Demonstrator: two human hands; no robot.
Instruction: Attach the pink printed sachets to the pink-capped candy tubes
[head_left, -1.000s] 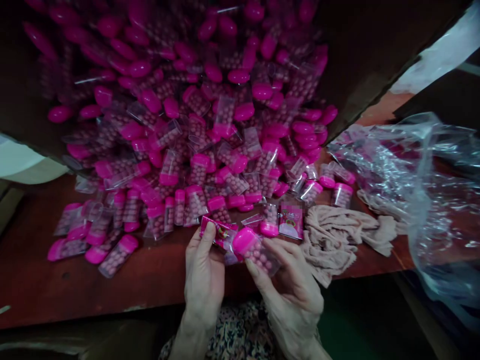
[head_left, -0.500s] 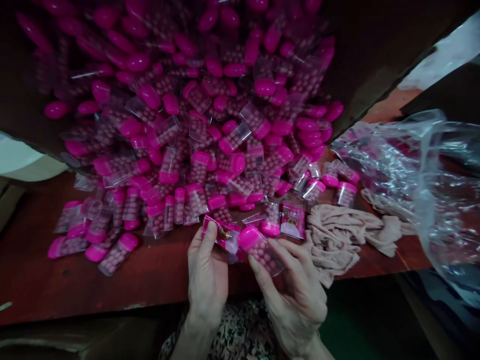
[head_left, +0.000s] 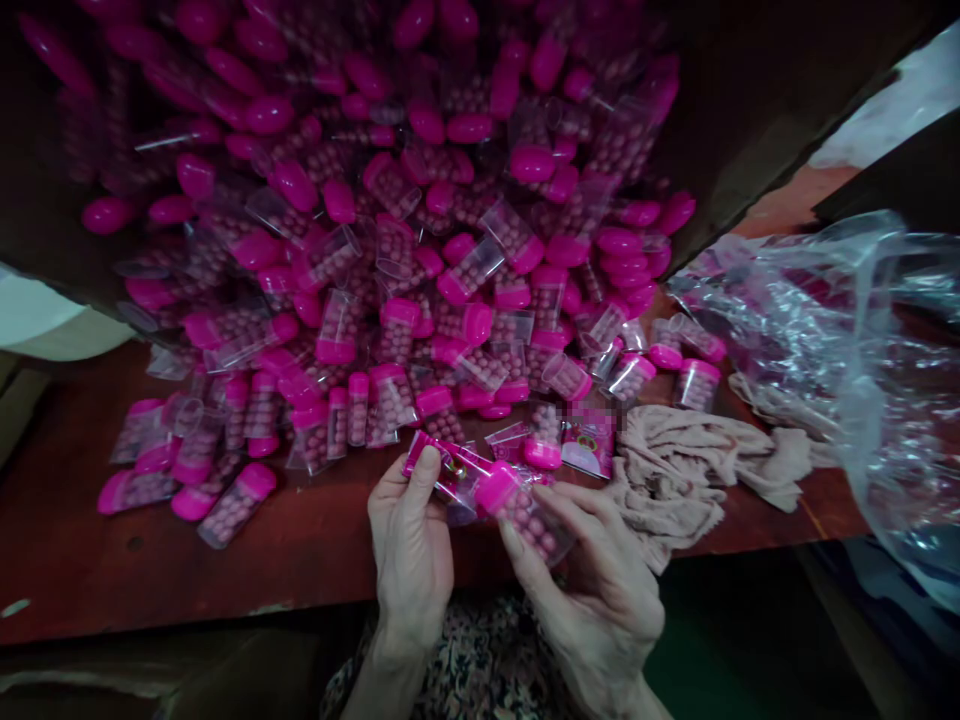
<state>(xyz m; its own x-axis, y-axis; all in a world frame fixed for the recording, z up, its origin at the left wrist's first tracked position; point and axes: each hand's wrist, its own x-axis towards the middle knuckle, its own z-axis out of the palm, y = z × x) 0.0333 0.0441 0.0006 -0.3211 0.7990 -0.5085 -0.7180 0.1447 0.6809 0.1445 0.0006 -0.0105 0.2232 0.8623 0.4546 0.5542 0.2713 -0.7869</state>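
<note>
My left hand (head_left: 412, 540) pinches a pink printed wrapper (head_left: 450, 470) between thumb and fingers; part of it is clear film. In my right hand (head_left: 592, 570) is a clear plastic jar (head_left: 532, 520) of small pink balls with a bright pink cap, tilted so its cap points left toward the wrapper. Cap and wrapper overlap in view; whether they touch I cannot tell. Just beyond the jar, another capped jar (head_left: 543, 437) stands cap down beside a flat pink printed packet (head_left: 589, 442).
A large heap of similar jars (head_left: 397, 330) spills across the red-brown table (head_left: 300, 550) from a dark container. A crumpled beige cloth (head_left: 675, 470) lies to the right, with a clear plastic bag (head_left: 862, 350) beyond it. The table's front edge runs near my wrists.
The jar in my right hand has tilted and shifted slightly down and right. The wrapper in my left hand has turned a little. A jar at the heap's front right has shifted.
</note>
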